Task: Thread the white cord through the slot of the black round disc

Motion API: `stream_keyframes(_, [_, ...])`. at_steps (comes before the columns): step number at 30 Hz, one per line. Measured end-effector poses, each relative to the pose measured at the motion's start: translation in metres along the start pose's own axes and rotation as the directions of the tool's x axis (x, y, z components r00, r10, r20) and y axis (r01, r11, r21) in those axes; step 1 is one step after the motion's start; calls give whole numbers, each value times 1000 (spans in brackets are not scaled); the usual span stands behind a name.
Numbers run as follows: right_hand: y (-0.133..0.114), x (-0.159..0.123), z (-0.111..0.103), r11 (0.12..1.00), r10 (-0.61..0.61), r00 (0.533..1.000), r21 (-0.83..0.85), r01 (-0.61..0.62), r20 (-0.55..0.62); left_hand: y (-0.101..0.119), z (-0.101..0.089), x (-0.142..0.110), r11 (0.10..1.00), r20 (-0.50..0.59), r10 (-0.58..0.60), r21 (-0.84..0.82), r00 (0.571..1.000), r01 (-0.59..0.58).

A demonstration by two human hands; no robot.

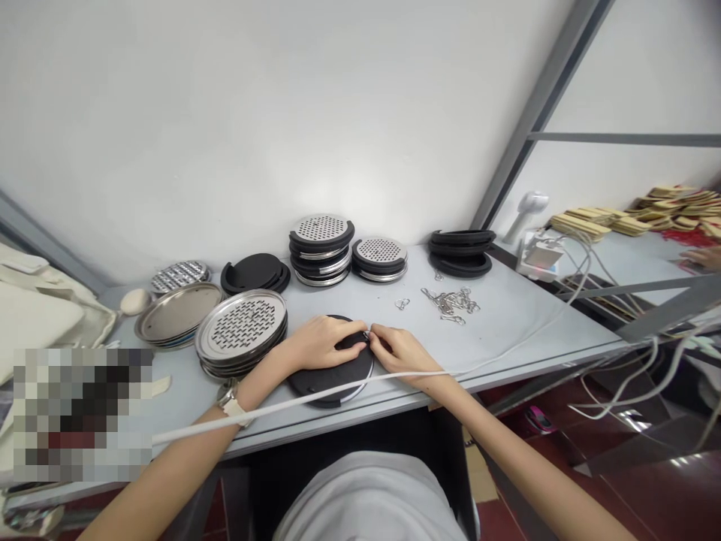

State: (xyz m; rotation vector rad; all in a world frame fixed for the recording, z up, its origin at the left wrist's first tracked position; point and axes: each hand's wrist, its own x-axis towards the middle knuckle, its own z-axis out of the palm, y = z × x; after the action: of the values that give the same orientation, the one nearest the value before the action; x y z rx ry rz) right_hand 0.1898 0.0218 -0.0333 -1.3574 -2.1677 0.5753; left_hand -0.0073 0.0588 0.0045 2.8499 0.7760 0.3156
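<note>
A round black disc with a metal rim [327,376] lies flat on the grey table [507,330] in front of me. My left hand [324,342] rests on its top, fingers curled down on it. My right hand [394,347] pinches a small metal clip at the disc's far right edge, fingertips meeting those of the left hand. A watch sits on my left wrist. A pile of small metal clips [451,302] lies behind my right hand, with one loose clip [402,303] nearer.
Perforated metal trays [242,327] are stacked at the left. Stacks of black-rimmed discs [321,249] and black rings [460,252] line the wall. A white cable [507,353] crosses the table's front edge. Another person's hand [704,258] shows at the far right.
</note>
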Motion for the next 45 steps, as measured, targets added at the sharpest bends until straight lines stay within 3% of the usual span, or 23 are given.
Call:
stream_keyframes(11, [0, 1, 0, 1000, -12, 1000, -9, 12, 0, -2, 0, 1, 997, -21, 2, -73, 1000, -3])
stream_keyframes(45, [-2, 1, -1, 1000, 20, 1000, -12, -20, 1, -2, 1, 0, 996, -23, -25, -82, 999, 23])
